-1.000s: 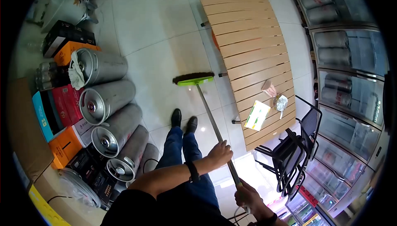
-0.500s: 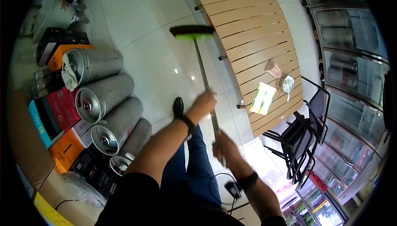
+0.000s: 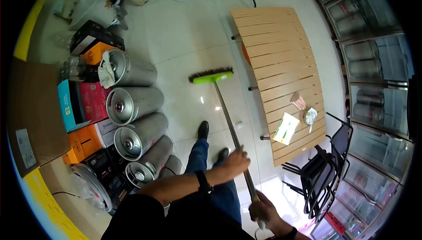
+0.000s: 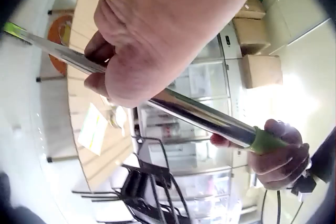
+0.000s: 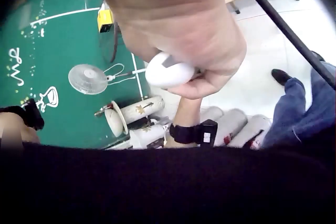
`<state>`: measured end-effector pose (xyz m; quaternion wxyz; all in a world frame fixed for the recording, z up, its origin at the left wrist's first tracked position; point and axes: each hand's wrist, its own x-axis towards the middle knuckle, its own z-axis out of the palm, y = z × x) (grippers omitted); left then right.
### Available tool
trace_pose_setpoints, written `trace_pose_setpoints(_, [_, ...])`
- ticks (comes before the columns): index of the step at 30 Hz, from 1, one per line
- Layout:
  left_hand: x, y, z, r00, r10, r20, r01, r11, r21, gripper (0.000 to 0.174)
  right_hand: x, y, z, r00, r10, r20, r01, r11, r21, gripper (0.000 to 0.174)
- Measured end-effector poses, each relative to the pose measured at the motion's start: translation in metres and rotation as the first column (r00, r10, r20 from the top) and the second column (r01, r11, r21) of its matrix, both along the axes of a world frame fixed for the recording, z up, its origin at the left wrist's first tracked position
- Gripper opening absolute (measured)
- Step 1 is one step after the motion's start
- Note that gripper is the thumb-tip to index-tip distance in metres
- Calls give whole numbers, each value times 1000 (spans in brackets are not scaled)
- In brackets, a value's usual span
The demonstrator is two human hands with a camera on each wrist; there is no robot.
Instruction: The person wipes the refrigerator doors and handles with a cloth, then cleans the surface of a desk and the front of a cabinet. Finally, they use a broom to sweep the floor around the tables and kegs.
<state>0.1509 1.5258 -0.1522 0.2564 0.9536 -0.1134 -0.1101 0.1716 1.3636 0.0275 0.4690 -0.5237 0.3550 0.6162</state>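
A push broom with a bright green head (image 3: 213, 78) and dark bristles stands on the tiled floor ahead of the feet. Its metal pole (image 3: 227, 119) slants back toward the body. My left hand (image 3: 236, 163) grips the pole partway down, and the left wrist view shows its fingers wrapped round the metal. Nearer the body, my right hand (image 3: 265, 212) holds the pole's top end at the green grip (image 4: 266, 140). In the right wrist view a white end cap (image 5: 168, 71) pokes out of that fist.
Several steel kegs (image 3: 136, 101) lie along the left beside stacked boxes (image 3: 94, 101). A slatted wooden table (image 3: 281, 64) stands right of the broom, bearing a white-and-green packet (image 3: 286, 129). Black folding chairs (image 3: 323, 169) lean near glass-door fridges (image 3: 378, 103).
The broom head went forward along the floor half a second ago and is now drawn back nearer the feet. Both hands have come back with the pole, still gripping it. The head view has shifted.
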Motion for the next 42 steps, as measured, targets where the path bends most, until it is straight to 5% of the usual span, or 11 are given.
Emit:
trace_pose_setpoints(3, [5, 58, -66, 982, 173, -75, -172, 985, 21, 12, 7, 34, -92, 996, -91, -19, 93, 981, 172, 53])
trace_pose_setpoints(4, [-1, 73, -107, 972, 210, 108, -224, 964, 145, 13, 9, 46, -134, 999, -35, 4, 32, 949, 313, 51])
trace_pose_setpoints(6, [-14, 103, -160, 913, 394, 104, -400, 916, 38, 10, -9, 75, -199, 997, -81, -9, 79, 929, 362, 42])
trace_pose_setpoints(9, [-45, 105, -175, 946, 321, 45, -324, 933, 158, 1, -31, 91, -213, 996, -79, -31, 84, 965, 250, 35])
trace_pose_setpoints(16, [-133, -105, -162, 918, 380, -111, -383, 923, -12, 6, -94, -108, -184, 988, 134, 82, -147, 973, 178, 30])
trace_pose_setpoints(20, [-176, -265, -140, 876, 478, 67, -422, 826, -373, 10, -118, -244, -127, 936, 346, 72, -343, 938, -42, 44])
trace_pose_setpoints(24, [-172, -336, -65, 978, 76, -195, -108, 982, -156, 10, -119, -319, -59, 941, 339, -4, -338, 939, -59, 51])
trace_pose_setpoints(26, [-176, -350, -38, 984, 137, -112, -149, 983, -107, 11, -118, -334, -34, 939, 343, -5, -343, 939, -40, 52])
trace_pose_setpoints(31, [-164, -318, -23, 986, 167, -8, -167, 985, -28, 17, -114, -323, -21, 960, 274, 62, -275, 961, 5, 51])
trace_pose_setpoints(39, [-98, -180, -158, 929, 334, 162, -358, 921, 152, 3, -99, -201, -185, 961, 121, 249, -173, 965, 198, 49])
trace_pose_setpoints(42, [-97, -197, -186, 971, 219, 98, -228, 969, 96, 4, -117, -207, -207, 975, -118, 189, 86, 981, 173, 50])
